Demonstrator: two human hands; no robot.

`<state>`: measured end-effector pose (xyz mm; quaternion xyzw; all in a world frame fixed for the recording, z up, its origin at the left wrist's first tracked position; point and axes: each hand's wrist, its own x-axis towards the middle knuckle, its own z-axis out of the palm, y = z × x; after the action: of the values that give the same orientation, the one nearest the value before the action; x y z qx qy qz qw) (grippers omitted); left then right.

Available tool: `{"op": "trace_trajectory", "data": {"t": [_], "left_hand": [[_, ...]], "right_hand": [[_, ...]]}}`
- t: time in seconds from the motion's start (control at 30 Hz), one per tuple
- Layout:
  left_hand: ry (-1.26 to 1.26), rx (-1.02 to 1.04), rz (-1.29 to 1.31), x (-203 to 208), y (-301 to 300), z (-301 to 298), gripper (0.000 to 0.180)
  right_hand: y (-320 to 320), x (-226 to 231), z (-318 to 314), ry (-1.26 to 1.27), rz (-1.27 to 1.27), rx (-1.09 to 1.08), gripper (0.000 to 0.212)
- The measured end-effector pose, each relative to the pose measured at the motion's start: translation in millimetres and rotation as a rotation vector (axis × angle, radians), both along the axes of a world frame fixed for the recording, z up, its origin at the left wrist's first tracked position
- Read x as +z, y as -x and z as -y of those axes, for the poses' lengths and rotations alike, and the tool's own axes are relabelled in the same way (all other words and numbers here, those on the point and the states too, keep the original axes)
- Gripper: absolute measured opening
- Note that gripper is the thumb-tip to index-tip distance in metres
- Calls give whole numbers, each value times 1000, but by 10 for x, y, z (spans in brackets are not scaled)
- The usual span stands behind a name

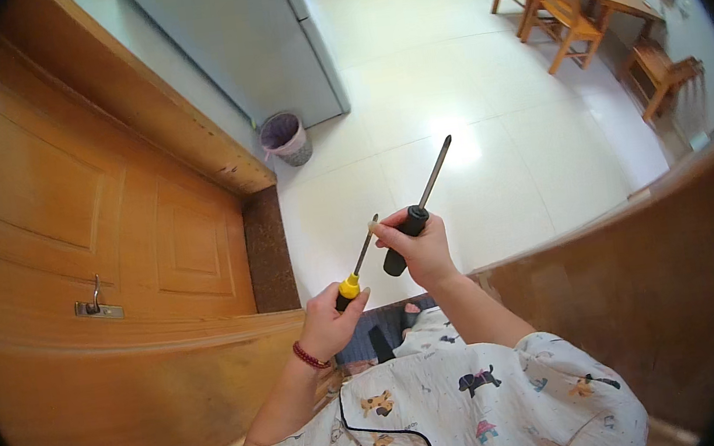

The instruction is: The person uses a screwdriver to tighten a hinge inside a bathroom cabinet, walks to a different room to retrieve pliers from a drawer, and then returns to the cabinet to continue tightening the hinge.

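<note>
Pale tiles (511, 179) back one yellow-black screwdriver (351, 284), one black screwdriver (415, 221).

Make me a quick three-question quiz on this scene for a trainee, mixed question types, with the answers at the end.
1. Multiple choice: What does the right hand hold?
A) a brown wooden chair
B) a black-handled screwdriver with a long grey metal shaft
C) a silver metal door handle

2. True or false: The left hand grips a screwdriver with a yellow-and-black handle by that handle.

3. Fill in the blank: A dark red beaded bracelet circles the person's ____ wrist.

Key: 1. B; 2. True; 3. left
</note>
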<state>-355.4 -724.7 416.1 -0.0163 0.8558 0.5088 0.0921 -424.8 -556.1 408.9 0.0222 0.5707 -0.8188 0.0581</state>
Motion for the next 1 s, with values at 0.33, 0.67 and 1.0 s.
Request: {"op": "trace_trajectory", "data": {"t": [0.33, 0.67, 1.0], "left_hand": [[302, -62, -234, 109, 2292, 631, 31], [167, -1091, -106, -11, 5688, -543, 30], [254, -1118, -54, 53, 8412, -1881, 29]], "right_hand": [[2448, 17, 594, 207, 109, 109, 12], [3959, -253, -1054, 374, 139, -385, 7], [6591, 7, -2151, -343, 25, -741, 10]]}}
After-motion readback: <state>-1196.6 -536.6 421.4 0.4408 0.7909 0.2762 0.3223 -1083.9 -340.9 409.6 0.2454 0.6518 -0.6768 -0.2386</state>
